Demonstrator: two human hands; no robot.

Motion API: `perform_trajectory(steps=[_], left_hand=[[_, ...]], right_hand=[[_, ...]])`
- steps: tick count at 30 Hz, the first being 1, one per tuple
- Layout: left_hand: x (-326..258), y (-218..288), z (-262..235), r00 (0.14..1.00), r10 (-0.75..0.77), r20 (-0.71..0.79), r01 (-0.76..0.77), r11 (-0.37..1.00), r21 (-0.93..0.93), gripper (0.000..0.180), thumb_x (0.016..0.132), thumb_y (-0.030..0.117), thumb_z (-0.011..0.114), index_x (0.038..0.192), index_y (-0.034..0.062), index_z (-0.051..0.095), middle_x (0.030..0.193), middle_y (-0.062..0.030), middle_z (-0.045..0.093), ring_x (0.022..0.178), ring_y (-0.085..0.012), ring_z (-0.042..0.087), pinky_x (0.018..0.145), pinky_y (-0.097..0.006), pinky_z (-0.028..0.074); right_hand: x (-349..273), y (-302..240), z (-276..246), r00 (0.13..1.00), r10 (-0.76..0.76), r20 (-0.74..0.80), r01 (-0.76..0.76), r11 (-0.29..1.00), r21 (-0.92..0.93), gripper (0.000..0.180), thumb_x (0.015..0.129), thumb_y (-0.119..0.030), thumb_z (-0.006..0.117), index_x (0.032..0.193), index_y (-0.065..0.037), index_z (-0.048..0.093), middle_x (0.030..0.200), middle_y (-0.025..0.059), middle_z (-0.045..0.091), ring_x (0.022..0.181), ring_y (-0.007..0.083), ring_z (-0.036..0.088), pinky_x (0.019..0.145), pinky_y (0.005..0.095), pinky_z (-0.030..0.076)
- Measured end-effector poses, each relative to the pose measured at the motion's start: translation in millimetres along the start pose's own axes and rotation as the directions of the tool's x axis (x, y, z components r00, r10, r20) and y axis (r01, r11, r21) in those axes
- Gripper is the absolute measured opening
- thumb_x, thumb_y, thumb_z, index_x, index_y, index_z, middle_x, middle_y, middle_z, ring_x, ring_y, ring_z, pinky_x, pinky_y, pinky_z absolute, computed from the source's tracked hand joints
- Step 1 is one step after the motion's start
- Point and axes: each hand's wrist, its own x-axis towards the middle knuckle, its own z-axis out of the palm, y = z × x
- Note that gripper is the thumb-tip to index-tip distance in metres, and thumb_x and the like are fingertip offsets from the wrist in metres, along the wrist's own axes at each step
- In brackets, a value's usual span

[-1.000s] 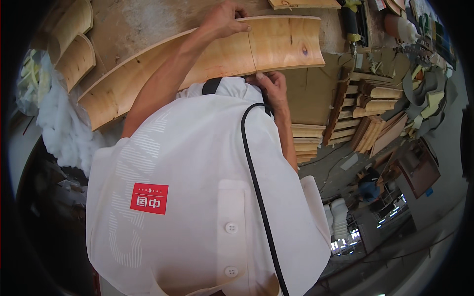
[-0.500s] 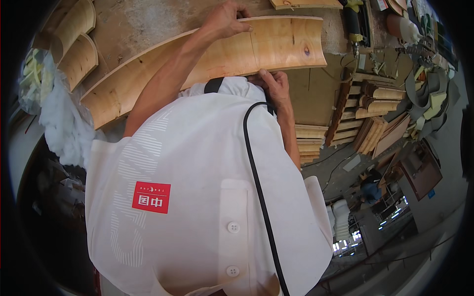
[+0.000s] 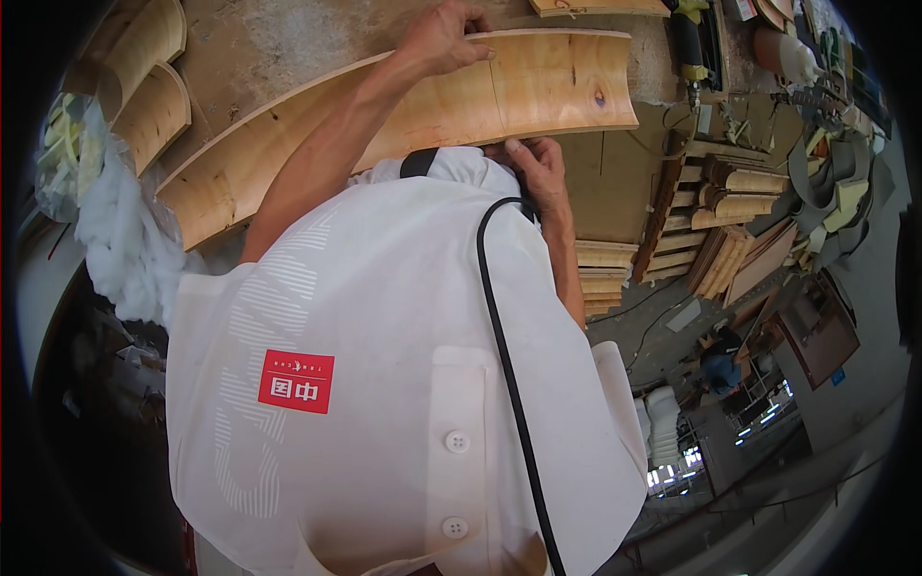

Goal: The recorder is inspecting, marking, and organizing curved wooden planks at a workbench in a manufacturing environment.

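A long curved plywood panel (image 3: 384, 120), pale with knots, lies lengthwise across the worktable (image 3: 298, 43), its hollow face up. A thin dark line crosses the panel between my hands. My left hand (image 3: 447, 40) reaches over to the far edge, fingers bent and pinching that rim. At the near edge, my right hand (image 3: 541, 171) is closed against the panel, thumb uppermost; some of its fingers are hidden beneath the edge and behind my white shirt (image 3: 375, 317). A black cable (image 3: 499, 326) runs down the shirt.
More curved panels (image 3: 154, 115) and white fibre stuffing (image 3: 125, 250) sit at the left. A yellow-and-black air tool (image 3: 687, 43) and a bottle (image 3: 792, 58) lie at the far right. Stacked wood pieces (image 3: 735, 197) stand on the right, with another person (image 3: 720, 365) farther back.
Almost nothing differs. The panel and both hands sit very slightly farther right and up in the picture; both hands keep their places at its edges.
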Motion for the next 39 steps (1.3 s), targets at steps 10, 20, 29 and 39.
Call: perform_trajectory(steps=[10, 20, 29, 39], left_hand=[[-2, -4, 3, 1.000, 0.011, 0.016, -0.010, 0.998, -0.057, 0.032, 0.064, 0.027, 0.076, 0.090, 0.0091, 0.068, 0.081, -0.0101, 0.070, 0.074, -0.0231, 0.067, 0.066, -0.036, 0.052], [-1, -15, 8, 0.993, 0.110, 0.032, -0.102, 0.977, -0.190, 0.032, 0.067, 0.022, 0.077, 0.092, 0.0037, 0.067, 0.086, -0.0104, 0.069, 0.081, -0.0196, 0.065, 0.073, -0.032, 0.051], [-1, -12, 9, 0.997, 0.077, 0.004, -0.075, 0.980, -0.182, 0.032, 0.067, 0.021, 0.077, 0.092, 0.0034, 0.068, 0.086, -0.0117, 0.068, 0.079, -0.0216, 0.065, 0.073, -0.033, 0.051], [-2, -15, 10, 0.997, 0.076, -0.023, -0.079, 0.979, -0.189, 0.032, 0.066, 0.021, 0.078, 0.089, 0.0019, 0.068, 0.084, -0.0132, 0.068, 0.078, -0.0220, 0.065, 0.071, -0.033, 0.051]], right_hand=[[0, -2, 5, 0.994, 0.087, -0.072, -0.080, 0.993, 0.090, 0.028, 0.089, -0.014, 0.059, 0.100, 0.012, 0.062, 0.087, 0.0199, 0.067, 0.077, 0.0221, 0.067, 0.073, 0.0310, 0.055], [0, -16, 21, 0.959, 0.148, -0.240, -0.162, 0.986, -0.039, 0.030, 0.083, -0.014, 0.063, 0.094, 0.014, 0.063, 0.082, 0.0215, 0.067, 0.070, 0.0240, 0.067, 0.066, 0.0307, 0.055], [3, -24, 26, 0.927, 0.199, -0.318, -0.235, 0.969, -0.081, 0.032, 0.079, -0.014, 0.067, 0.090, 0.015, 0.063, 0.080, 0.0227, 0.066, 0.068, 0.0252, 0.067, 0.063, 0.0307, 0.055], [3, -20, 28, 0.935, 0.190, -0.299, -0.210, 0.977, -0.037, 0.031, 0.079, -0.014, 0.067, 0.089, 0.015, 0.063, 0.077, 0.0212, 0.066, 0.066, 0.0241, 0.066, 0.063, 0.0304, 0.054]])
